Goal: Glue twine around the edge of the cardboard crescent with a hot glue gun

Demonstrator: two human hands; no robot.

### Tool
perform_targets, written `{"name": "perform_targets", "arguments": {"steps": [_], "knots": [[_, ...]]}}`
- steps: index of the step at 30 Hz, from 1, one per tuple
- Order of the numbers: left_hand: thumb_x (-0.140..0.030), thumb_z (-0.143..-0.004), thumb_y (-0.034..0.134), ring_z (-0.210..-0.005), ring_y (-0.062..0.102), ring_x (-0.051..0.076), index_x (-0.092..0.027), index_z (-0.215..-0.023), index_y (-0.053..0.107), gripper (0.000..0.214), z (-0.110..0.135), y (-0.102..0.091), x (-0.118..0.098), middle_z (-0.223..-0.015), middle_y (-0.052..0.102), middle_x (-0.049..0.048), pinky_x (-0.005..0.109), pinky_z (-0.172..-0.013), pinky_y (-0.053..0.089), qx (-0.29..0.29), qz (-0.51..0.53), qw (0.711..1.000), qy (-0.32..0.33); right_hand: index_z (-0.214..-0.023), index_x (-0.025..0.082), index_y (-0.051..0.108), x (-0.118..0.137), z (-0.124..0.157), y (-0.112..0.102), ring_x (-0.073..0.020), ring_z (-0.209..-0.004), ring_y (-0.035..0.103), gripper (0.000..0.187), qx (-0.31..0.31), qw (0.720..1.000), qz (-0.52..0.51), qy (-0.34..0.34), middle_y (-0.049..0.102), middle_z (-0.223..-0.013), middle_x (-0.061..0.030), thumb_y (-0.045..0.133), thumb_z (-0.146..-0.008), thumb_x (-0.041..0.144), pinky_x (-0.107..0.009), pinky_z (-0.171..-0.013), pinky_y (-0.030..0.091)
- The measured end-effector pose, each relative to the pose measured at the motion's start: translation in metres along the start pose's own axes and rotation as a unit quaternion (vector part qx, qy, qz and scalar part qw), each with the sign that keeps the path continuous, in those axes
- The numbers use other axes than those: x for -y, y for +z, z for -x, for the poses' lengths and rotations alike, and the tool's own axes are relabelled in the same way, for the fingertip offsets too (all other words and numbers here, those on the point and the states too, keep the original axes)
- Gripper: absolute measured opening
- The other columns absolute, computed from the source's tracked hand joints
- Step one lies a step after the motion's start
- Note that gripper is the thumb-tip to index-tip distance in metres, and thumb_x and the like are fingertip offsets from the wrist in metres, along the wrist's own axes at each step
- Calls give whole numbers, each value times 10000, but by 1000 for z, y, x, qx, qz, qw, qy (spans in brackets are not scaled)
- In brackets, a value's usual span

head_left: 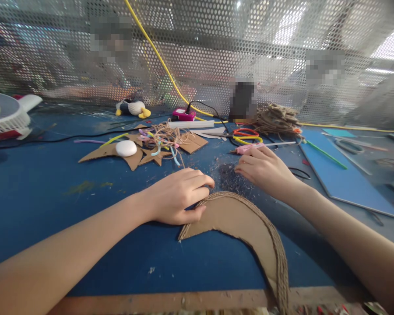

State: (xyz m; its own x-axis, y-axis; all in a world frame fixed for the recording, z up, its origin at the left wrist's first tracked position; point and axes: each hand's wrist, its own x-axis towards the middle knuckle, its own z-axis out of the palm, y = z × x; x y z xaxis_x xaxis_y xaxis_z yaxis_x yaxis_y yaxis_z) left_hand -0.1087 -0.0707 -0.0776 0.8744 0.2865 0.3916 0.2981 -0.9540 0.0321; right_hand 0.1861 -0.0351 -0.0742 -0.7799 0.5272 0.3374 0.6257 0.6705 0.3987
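A crescent-shaped cardboard piece (pixel 236 218) lies on the blue table top (pixel 52 183), its outer edge lined with rows of jute twine (pixel 279 249). My left hand (pixel 177 197) rests on the crescent's left tip, fingers curled and pressing the twine edge down. My right hand (pixel 265 168) hovers just beyond the crescent over a patch of glue residue (pixel 228 175), fingers bent together; whether it holds anything is not clear. A pink glue gun (pixel 249 148) lies right behind the right hand.
Cardboard scraps, a white oval stone (pixel 126 148) and tangled twine with coloured strips (pixel 164 138) lie at mid-left. Scissors (pixel 246 133), a twine bundle (pixel 277 119), a blue board (pixel 341 175) and a white fan (pixel 5 116) surround them. A perforated metal screen (pixel 216 52) backs the table.
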Motion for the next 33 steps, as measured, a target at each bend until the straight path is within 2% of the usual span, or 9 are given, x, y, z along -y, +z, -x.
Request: {"name": "perform_targets", "arguments": {"steps": [8,11,14,18,21,28,33], "knots": [[-184,-906,548,-985,609,240,-141,-901,637,99,-1,-1,-1,-1163,667,142,392,-894,497,-2,-3,1000,2,-857,177,687,0,-6,8,-260,-968,513,238,11,996,87,-26,678,-903,-106,474,-957,144,-394,-862,328],[-194,-905,549,-990,611,243,-140,-897,636,102,0,0,0,-1169,667,143,392,-897,501,-2,-4,1000,0,-941,144,697,-3,-5,7,-254,-943,535,242,-17,992,122,20,693,-949,-114,463,-988,186,-391,-836,336],[-201,-911,540,-992,612,244,-140,-897,637,115,1,0,0,-1173,668,143,391,-899,502,1,-5,1000,0,-976,146,699,-5,-2,5,-249,-977,556,240,-36,993,102,45,705,-961,-98,483,-1004,246,-383,-858,345],[-200,-909,543,-983,614,243,-136,-897,637,115,1,1,1,-1173,670,142,389,-887,506,1,-6,1000,1,-869,197,702,-6,2,4,-253,-1069,555,229,-8,999,36,-2,716,-910,-61,529,-992,282,-393,-955,328],[-200,-907,546,-986,615,243,-137,-896,636,111,1,1,0,-1169,670,141,388,-896,505,2,-5,1000,0,-865,210,705,-5,3,4,-246,-1074,552,220,0,1000,15,-8,718,-885,-41,541,-990,289,-397,-964,320],[-194,-901,560,-986,617,240,-138,-902,636,95,0,1,0,-1166,665,143,385,-897,505,-1,-1,1000,0,-829,211,690,2,-3,5,-248,-1043,546,236,2,998,59,-7,703,-873,-72,503,-963,161,-407,-958,323],[-193,-903,551,-972,612,242,-135,-896,635,102,0,0,-1,-1165,668,139,389,-882,506,-2,-8,1000,1,-858,193,689,-1,-4,9,-253,-1044,547,256,-4,997,79,-11,708,-948,-93,475,-990,235,-396,-945,340]]}}
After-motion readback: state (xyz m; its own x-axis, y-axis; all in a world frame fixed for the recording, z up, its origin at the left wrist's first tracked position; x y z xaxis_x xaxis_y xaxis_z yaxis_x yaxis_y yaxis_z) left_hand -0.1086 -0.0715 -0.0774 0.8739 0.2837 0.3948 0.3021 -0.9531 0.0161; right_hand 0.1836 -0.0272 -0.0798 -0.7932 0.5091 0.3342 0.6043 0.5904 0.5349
